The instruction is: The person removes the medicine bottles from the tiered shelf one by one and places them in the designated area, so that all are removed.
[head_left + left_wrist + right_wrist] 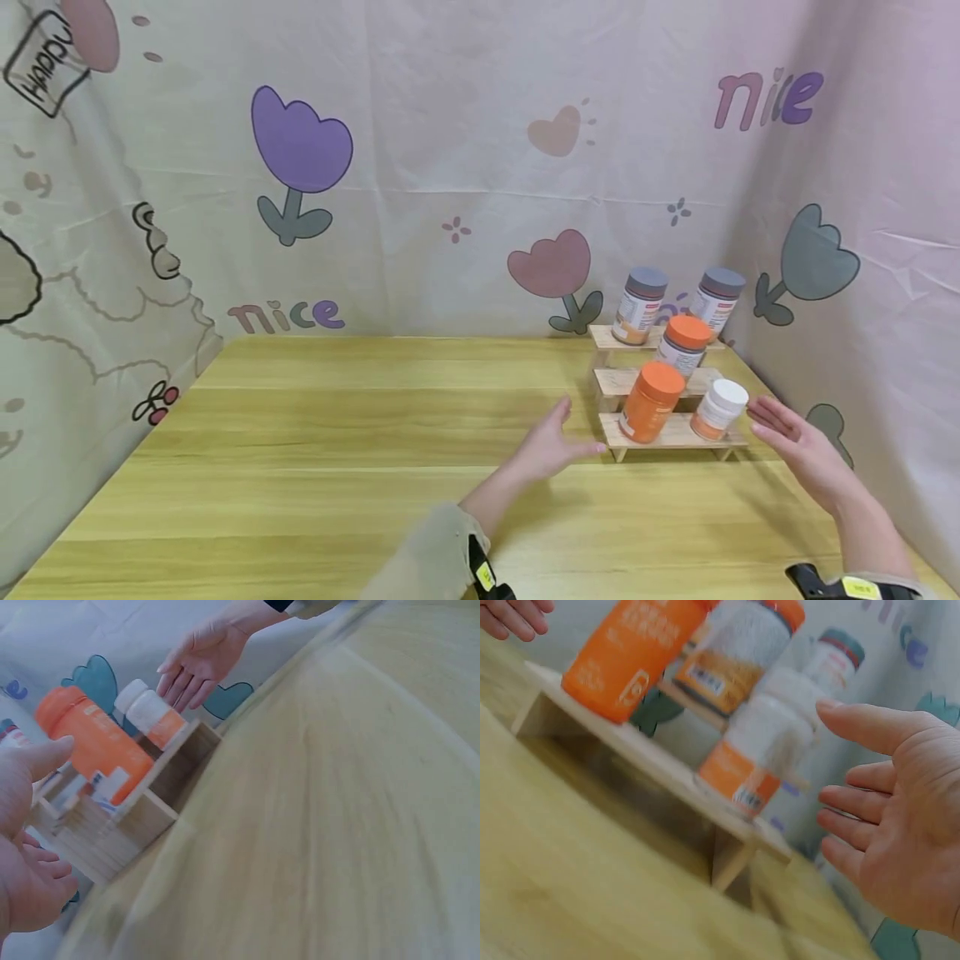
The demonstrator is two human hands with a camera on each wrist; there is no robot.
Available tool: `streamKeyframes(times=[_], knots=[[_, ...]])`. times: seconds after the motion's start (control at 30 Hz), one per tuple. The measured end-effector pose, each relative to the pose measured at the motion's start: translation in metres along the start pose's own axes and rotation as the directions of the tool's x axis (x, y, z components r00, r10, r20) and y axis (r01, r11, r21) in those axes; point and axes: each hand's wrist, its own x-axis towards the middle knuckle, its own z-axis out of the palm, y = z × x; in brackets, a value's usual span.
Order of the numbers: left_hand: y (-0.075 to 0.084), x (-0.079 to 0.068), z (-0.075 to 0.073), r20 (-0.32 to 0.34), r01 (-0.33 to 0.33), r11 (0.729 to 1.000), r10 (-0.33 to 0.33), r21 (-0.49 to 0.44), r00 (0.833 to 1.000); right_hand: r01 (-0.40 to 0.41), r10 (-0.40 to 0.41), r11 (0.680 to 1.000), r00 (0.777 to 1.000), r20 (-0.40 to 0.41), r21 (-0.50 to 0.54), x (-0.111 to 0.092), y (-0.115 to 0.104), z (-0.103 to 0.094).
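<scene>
A three-step wooden display rack (615, 382) stands at the right of the table, bearing several pill bottles. On its lowest step are an orange bottle (651, 403) and a small white-capped bottle (719, 409). An orange-capped bottle (684, 345) is on the middle step; two grey-capped bottles, one at left (640, 307) and one at right (718, 298), occupy the top. My left hand (551, 446) is held out at the rack's left side, thumb toward the orange bottle. At the right side, my right hand (806, 450) has its fingers extended close by the white-capped bottle. Both hands hold nothing.
The wood-grain table (315, 467) stretches to the left of the rack. A printed fabric backdrop (420, 150) rises behind the table and along both sides, close to the rack's right. Dark straps with yellow labels sit on both wrists.
</scene>
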Motion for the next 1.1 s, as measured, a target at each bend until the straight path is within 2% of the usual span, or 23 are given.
streamKeyframes(times=[0.2, 0.33, 0.57, 0.73, 0.97, 1.1], knots=[[-0.005, 0.003, 0.017, 0.052, 0.028, 0.999, -0.029, 0.022, 0.998, -0.004, -0.008, 0.996, 0.991, 0.131, 0.093, -0.004, 0.018, 0.0], [-0.007, 0.005, 0.025, 0.074, 0.048, 0.998, -0.051, 0.042, 0.996, -0.021, 0.002, 0.994, 0.986, 0.167, 0.11, -0.006, 0.021, 0.002], [-0.01, 0.011, 0.034, 0.103, 0.032, 0.999, -0.036, 0.042, 0.994, -0.055, 0.046, 0.997, 0.986, 0.158, 0.052, -0.004, 0.019, 0.004], [-0.012, 0.014, 0.038, 0.113, 0.024, 1.0, -0.026, 0.013, 0.993, -0.083, 0.072, 0.995, 0.983, 0.167, 0.056, -0.004, 0.017, 0.006], [-0.006, 0.013, 0.036, 0.113, 0.058, 0.998, -0.059, 0.007, 0.992, -0.114, 0.106, 0.993, 0.981, 0.16, 0.042, -0.003, 0.017, 0.006], [-0.005, 0.012, 0.035, 0.117, 0.084, 0.996, -0.082, -0.014, 0.99, -0.082, 0.072, 0.995, 0.985, 0.158, 0.062, -0.004, 0.019, 0.007]])
